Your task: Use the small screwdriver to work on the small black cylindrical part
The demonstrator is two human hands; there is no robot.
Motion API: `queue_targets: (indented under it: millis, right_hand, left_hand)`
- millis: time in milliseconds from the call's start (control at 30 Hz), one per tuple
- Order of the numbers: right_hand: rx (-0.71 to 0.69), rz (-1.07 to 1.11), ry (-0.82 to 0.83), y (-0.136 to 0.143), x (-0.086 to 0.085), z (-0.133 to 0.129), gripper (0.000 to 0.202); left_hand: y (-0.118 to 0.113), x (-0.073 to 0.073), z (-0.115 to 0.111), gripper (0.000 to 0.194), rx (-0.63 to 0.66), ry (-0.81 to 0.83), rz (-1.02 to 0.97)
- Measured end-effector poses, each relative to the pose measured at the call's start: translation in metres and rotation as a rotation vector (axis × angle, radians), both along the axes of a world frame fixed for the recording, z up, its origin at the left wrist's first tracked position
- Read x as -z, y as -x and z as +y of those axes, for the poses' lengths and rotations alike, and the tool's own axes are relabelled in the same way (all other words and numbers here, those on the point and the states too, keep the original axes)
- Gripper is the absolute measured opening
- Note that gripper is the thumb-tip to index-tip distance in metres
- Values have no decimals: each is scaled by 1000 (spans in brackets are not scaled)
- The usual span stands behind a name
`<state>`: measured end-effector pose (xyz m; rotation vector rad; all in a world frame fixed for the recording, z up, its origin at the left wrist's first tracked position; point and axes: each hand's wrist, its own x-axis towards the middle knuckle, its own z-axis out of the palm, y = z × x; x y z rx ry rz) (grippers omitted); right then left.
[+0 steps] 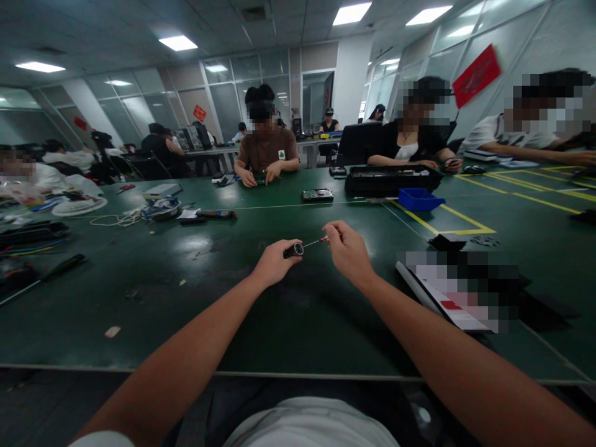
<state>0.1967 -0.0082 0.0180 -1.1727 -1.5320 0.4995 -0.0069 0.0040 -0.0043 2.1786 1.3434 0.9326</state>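
The left hand [278, 263] grips a dark cylinder [293, 250] above the table's [223, 310] near half — fingers wrapped round it. To its right, the right hand's [347, 248] fingers pinch a screwdriver [322, 239] — its shaft pointing left toward the cylinder's end.

On smooth green table [316, 335], we see shallow blue plastic tray [419, 199]; behind it, long black casing [391, 184]; left of it, rectangular silver-and-black hard drive [317, 195]; nearer us, white papers [431, 282].
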Motion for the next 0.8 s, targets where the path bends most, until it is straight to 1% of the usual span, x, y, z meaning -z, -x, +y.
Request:
queue_targets:
  millis: [67,133,200,267,300,333,433,500,700,800]
  right_hand:
    - [-19,137,22,2,2,3,25]
    - [-51,285,81,5,5,6,23]
    - [-82,458,171,5,8,11,23]
    - [-91,623,304,2,10,17,24]
    - [-84,667,367,1,11,19,25]
    - [-65,689,391,-1,12,21,26]
    - [-1,616,300,-4,12,24,25]
    - [15,552,229,-2,11,21,25]
    - [-26,319,139,4,6,10,29]
    - [-43,267,132,4,7,9,31]
  left_hand:
    - [0,1,1,44,-16,-6,-5]
    - [1,0,1,44,-23,-21,-14]
    - [1,-2,1,43,8,-50,-16]
    - [0,-5,0,43,34,-75,4]
    - [-1,-6,-1,42,33,-78,21]
    - [-2,-7,-1,42,23,-72,40]
    - [-3,-9,-2,41,-15,-29,85]
    - [-3,-9,-1,41,-16,-14,93]
    - [-4,-10,-3,42,-18,-31,79]
    - [-3,-11,-3,42,-16,-32,83]
